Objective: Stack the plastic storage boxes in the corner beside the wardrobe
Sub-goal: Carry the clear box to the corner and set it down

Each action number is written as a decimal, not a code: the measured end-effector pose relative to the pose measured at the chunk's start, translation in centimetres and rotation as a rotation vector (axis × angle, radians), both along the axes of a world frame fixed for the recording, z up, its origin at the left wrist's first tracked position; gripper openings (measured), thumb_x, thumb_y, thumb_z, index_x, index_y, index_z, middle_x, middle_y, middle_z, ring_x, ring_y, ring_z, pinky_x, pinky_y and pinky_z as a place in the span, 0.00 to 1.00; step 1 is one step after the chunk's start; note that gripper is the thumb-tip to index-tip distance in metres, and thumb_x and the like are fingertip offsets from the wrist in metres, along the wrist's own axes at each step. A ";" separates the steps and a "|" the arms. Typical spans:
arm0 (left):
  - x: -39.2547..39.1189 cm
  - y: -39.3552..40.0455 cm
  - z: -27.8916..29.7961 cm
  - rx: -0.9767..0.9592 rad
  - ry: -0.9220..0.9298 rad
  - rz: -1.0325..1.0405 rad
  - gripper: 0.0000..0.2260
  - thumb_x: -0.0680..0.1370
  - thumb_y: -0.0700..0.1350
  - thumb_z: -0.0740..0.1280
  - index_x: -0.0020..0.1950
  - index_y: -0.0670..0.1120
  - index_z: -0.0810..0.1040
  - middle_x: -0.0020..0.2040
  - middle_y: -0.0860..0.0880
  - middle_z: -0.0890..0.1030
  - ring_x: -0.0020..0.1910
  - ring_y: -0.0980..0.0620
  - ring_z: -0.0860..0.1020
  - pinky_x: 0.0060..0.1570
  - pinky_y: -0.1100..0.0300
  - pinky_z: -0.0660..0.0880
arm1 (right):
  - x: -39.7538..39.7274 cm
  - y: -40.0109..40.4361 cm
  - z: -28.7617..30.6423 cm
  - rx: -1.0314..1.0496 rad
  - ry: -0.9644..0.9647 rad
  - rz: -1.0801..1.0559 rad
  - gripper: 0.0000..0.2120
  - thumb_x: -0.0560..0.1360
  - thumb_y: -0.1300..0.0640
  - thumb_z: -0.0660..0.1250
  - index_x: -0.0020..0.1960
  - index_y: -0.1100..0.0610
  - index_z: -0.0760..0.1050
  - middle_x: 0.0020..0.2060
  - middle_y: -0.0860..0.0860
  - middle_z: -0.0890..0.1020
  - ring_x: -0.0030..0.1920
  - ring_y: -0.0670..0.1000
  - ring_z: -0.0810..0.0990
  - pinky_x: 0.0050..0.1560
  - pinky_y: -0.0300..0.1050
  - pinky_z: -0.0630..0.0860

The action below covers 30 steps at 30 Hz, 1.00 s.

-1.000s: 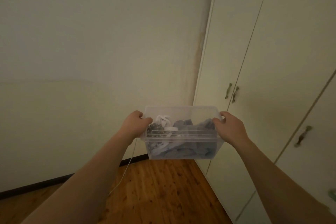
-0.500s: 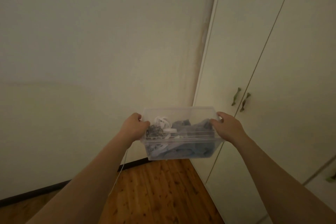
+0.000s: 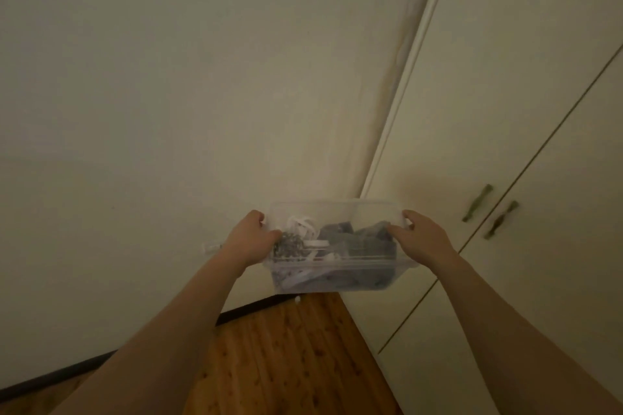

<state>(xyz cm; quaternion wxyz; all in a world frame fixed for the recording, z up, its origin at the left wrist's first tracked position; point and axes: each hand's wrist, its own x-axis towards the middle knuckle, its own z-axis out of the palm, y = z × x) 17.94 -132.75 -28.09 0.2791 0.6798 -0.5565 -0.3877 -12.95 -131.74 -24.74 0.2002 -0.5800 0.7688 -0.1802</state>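
1. Left side: we see a plain wall (image 3: 168, 94) meeting the wooden floor (image 3: 286, 357) along a dark skirting board (image 3: 242, 312). Over the last second our view has swung left and the corner has come closer, so more wall fills the picture now.

2. Our left hand (image 3: 251, 241) grips the left end of the clear plastic box (image 3: 337, 246), thumb hooked over the rim and into the box, fingers hidden beneath the lip. It has stayed clamped there throughout.

3. The box itself is in the air, carried level between both hands, above the floor and right in front of the corner where wall meets wardrobe (image 3: 505, 145). Inside lie dark cloth, something white and a speckled item; we cannot tell more. A small white piece (image 3: 298, 299) hangs just under its base.

4. Our right hand (image 3: 423, 239) holds the right end, thumb over the rim, fingers curled round the lip, unchanged.

5. Right side: the two wardrobe handles (image 3: 490, 212) have slid rightward since a second ago.

6. We judge this as the carry nearing its end: no other box shows in the corner, so this one probably goes down on the floor first. It has not been lowered yet.
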 end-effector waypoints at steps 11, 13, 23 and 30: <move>1.8 -9.2 -1.9 0.050 -0.018 -0.029 0.23 0.77 0.50 0.70 0.66 0.43 0.67 0.57 0.44 0.74 0.52 0.43 0.76 0.53 0.47 0.78 | 2.1 -8.1 -1.9 0.032 0.011 -0.026 0.27 0.78 0.45 0.64 0.72 0.57 0.68 0.68 0.58 0.74 0.64 0.59 0.74 0.60 0.49 0.70; 1.8 -10.1 -2.3 0.065 -0.022 -0.034 0.22 0.77 0.50 0.70 0.65 0.43 0.67 0.56 0.45 0.74 0.52 0.43 0.76 0.53 0.47 0.78 | 2.1 -9.2 -2.1 0.032 0.009 -0.022 0.26 0.78 0.45 0.64 0.71 0.57 0.68 0.67 0.58 0.75 0.64 0.59 0.75 0.59 0.49 0.71; 0.0 -14.5 -4.7 0.149 0.011 0.035 0.19 0.73 0.50 0.72 0.56 0.46 0.68 0.50 0.44 0.75 0.48 0.43 0.78 0.50 0.42 0.80 | -0.2 -14.6 -4.7 0.062 -0.027 0.031 0.30 0.77 0.43 0.64 0.74 0.57 0.66 0.68 0.59 0.74 0.64 0.59 0.74 0.61 0.50 0.71; -3.5 -17.4 -7.4 0.211 0.009 0.110 0.18 0.73 0.49 0.72 0.54 0.46 0.67 0.50 0.44 0.76 0.47 0.43 0.79 0.48 0.41 0.81 | -3.6 -19.6 -8.6 0.131 -0.051 0.107 0.33 0.76 0.40 0.66 0.73 0.59 0.65 0.66 0.61 0.74 0.62 0.60 0.75 0.53 0.47 0.70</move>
